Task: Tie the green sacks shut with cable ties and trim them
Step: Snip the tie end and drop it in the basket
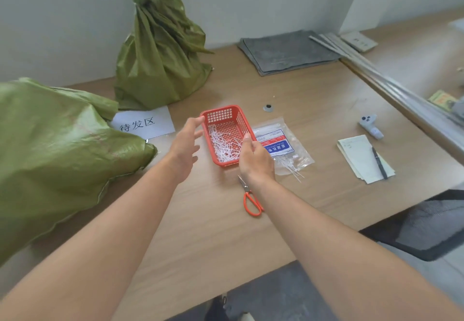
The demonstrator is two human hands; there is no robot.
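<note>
Green sack lies well left of the basket, second sack stands bunched behind-left. Left hand hovers open by its left rim; right hand curls at the right rim, can't tell if gripping. Looks like offcut-dumping. Next I'd guess: fresh tie from the bag just right.

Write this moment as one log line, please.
left grip: open, beside basket | right grip: curled at basket rim, hold unclear | scissors: on table, untouched | sack: upright, neck bunched
</note>
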